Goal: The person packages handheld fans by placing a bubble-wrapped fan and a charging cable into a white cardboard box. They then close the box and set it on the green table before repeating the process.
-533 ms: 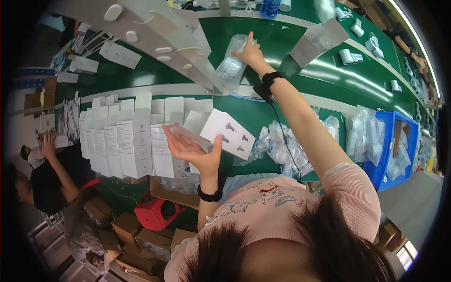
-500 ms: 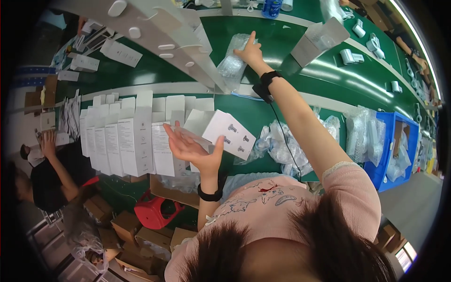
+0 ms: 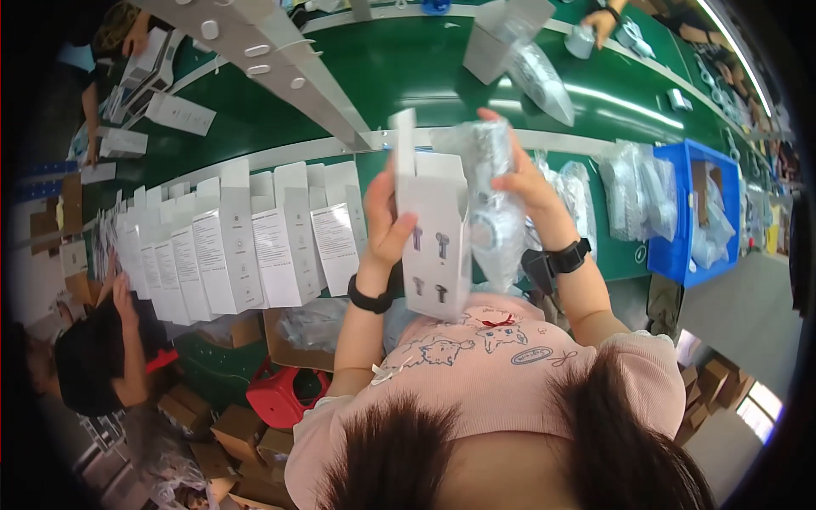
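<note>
In front of my chest my left hand (image 3: 387, 217) grips a white carton (image 3: 442, 212) by its left side, thumb on the printed face. Small pictures of a device cover that face. The carton stands roughly upright with a flap (image 3: 405, 140) raised at its top. Close against its right side is a bubble-wrapped package (image 3: 495, 229), hanging lengthwise, with my right hand (image 3: 529, 183) closed around its upper part. What lies inside the wrap cannot be made out. To the left stands a row of similar white cartons (image 3: 223, 246), flaps up.
Plastic-wrapped parts (image 3: 633, 191) lie by a blue bin (image 3: 676, 246) on the right. A metal post (image 3: 285, 68) slants over the green bench. Beyond are another carton (image 3: 493, 51) and wrapped package (image 3: 542, 85). Co-workers' hands (image 3: 605, 24) work nearby. A red stool (image 3: 276, 399) stands below.
My right hand has come back from the far bench, bringing the bubble-wrapped package beside the carton. My left hand has turned the carton more upright. Another carton and wrapped package have shifted left on the far bench.
</note>
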`<state>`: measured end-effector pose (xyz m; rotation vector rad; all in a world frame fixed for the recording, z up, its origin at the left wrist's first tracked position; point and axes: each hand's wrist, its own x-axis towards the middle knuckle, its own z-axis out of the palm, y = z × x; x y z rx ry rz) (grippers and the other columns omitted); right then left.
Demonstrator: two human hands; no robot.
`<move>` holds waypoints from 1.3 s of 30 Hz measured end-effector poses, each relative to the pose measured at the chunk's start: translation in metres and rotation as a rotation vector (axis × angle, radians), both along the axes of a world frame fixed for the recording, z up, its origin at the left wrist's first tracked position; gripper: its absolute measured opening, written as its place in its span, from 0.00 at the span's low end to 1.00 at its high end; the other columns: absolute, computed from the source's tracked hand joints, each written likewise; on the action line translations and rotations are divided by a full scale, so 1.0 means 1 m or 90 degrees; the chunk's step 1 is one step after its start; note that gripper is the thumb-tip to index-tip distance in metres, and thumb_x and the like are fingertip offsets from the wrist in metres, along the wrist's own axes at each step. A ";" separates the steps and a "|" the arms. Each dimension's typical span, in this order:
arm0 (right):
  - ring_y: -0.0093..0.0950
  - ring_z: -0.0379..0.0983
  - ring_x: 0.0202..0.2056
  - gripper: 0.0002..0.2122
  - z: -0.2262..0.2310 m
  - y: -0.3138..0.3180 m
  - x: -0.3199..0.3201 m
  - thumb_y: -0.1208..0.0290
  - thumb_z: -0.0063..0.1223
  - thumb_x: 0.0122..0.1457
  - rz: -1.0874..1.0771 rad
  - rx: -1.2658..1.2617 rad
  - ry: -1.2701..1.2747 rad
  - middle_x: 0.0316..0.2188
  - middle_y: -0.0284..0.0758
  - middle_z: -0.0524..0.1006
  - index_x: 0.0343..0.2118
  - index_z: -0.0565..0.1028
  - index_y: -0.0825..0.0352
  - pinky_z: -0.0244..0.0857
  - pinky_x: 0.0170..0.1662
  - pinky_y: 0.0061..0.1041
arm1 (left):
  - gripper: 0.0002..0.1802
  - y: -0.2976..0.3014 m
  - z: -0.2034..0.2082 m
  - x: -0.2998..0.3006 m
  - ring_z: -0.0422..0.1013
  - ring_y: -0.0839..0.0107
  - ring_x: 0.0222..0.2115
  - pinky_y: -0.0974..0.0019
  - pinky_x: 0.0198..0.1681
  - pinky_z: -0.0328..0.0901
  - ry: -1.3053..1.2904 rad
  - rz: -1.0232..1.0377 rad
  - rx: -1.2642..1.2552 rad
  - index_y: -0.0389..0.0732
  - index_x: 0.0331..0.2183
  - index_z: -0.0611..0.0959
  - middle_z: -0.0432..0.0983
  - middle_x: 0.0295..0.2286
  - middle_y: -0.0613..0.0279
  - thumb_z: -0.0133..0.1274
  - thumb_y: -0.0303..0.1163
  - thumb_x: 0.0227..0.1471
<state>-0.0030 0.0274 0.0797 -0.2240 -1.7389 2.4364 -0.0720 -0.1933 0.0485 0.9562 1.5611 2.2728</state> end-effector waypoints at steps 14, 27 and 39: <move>0.29 0.59 0.48 0.34 0.012 -0.010 0.004 0.79 0.52 0.39 -0.233 0.035 0.019 0.46 0.35 0.62 0.53 0.53 0.62 0.55 0.50 0.26 | 0.36 0.033 0.041 -0.024 0.63 0.57 0.44 0.63 0.44 0.60 0.065 -0.051 -0.281 0.41 0.49 0.63 0.59 0.48 0.50 0.57 0.29 0.35; 0.32 0.61 0.45 0.35 -0.003 -0.038 -0.068 0.76 0.58 0.43 -0.658 0.033 0.250 0.44 0.38 0.63 0.52 0.49 0.61 0.57 0.48 0.32 | 0.41 0.039 -0.020 -0.008 0.62 0.53 0.42 0.60 0.44 0.59 0.090 0.214 -0.408 0.36 0.41 0.57 0.58 0.44 0.43 0.66 0.33 0.28; 0.38 0.54 0.54 0.20 -0.024 -0.039 -0.004 0.72 0.57 0.44 -0.068 0.825 0.234 0.50 0.38 0.62 0.43 0.69 0.63 0.55 0.51 0.32 | 0.37 0.010 -0.043 0.013 0.57 0.52 0.48 0.57 0.48 0.55 0.147 0.247 -0.201 0.44 0.35 0.54 0.53 0.49 0.40 0.65 0.27 0.30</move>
